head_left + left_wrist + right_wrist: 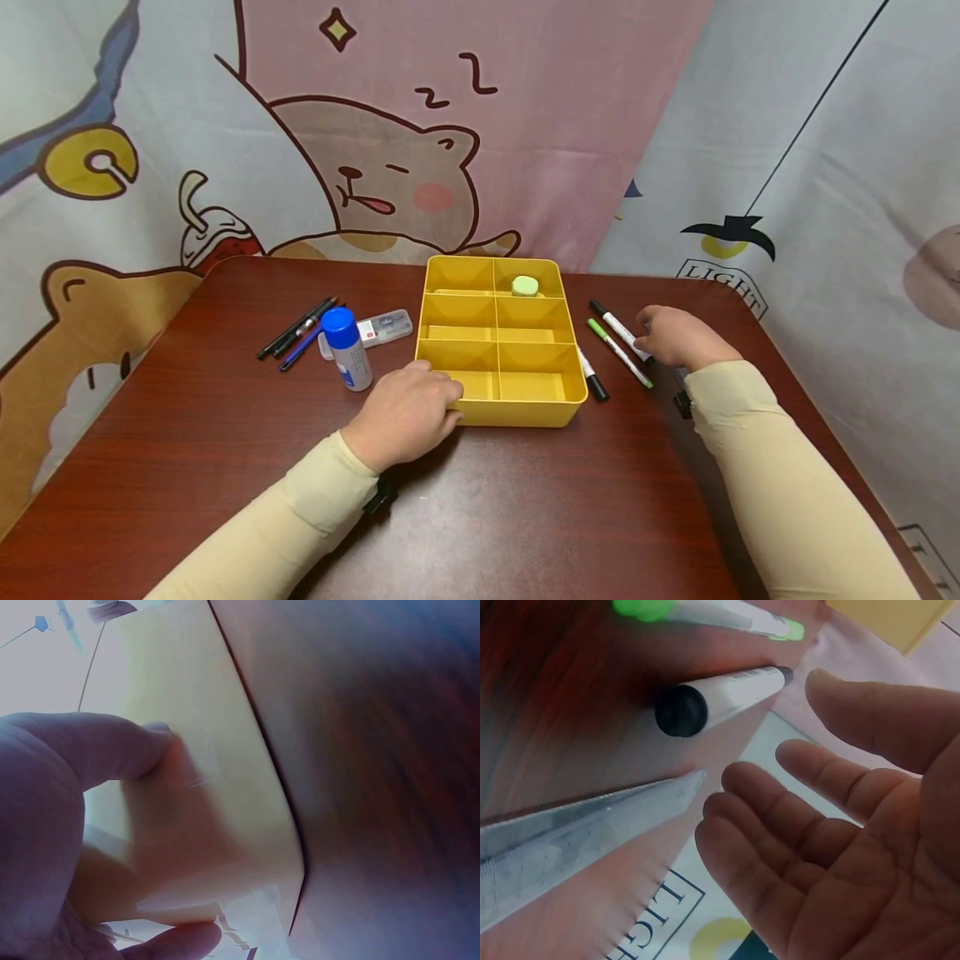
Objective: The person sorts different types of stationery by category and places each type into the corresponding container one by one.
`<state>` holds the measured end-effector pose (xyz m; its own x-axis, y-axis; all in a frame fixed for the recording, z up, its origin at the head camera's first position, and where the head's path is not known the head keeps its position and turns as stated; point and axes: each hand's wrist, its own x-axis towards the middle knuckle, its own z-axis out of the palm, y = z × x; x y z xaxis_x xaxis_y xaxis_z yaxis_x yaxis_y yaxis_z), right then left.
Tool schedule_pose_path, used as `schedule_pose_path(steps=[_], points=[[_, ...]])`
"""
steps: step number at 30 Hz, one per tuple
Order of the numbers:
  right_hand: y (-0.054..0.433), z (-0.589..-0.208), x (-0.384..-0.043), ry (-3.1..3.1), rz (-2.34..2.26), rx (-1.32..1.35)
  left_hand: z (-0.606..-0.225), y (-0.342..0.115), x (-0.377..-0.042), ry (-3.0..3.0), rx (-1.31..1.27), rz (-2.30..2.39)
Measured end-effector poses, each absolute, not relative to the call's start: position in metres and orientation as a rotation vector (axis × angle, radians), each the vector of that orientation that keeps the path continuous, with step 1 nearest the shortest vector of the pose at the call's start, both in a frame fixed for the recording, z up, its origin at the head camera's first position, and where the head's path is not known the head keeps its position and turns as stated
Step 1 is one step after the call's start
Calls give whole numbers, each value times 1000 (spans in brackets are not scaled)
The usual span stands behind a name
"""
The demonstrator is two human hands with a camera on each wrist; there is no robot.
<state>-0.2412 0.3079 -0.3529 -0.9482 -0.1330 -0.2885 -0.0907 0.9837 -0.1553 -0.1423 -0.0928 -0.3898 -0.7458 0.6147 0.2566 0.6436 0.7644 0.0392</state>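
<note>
Tray point(517, 414), yellow, one: on the table point(487, 508), six compartments. Left hand point(405, 410), at its seven o'clock corner: thumb and fingers grip the wall. Right hand point(678, 336), off at three o'clock: thumb and fingers wide apart, holding nothing, just beside a white marker point(618, 328) with black ends.

Hazards, in my judgement: marker, round, apt to roll if fingertips brush it; green pen point(618, 353), near it, may be swept along by a loose grasp. Bottle point(351, 358), upright at nine o'clock, could topple if the left hand swings outward. Second marker point(592, 372), four o'clock, partly hidden by the tray, could be shoved should the tray slide.

Tray, appearance: plain, rounded corners, thin dividers; pale-green block point(525, 287) in the one o'clock compartment.
</note>
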Motion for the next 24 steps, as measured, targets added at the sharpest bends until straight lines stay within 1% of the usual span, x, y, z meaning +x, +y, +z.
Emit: schedule_pose_path(steps=[7,24], points=[[304,-359,-250,2772,-200,-147,-392,-94,-143,-2733,-992,-182],[304,-371,-261,2771,-30,-246,-390,-93,-142,-2738,-998,-176]])
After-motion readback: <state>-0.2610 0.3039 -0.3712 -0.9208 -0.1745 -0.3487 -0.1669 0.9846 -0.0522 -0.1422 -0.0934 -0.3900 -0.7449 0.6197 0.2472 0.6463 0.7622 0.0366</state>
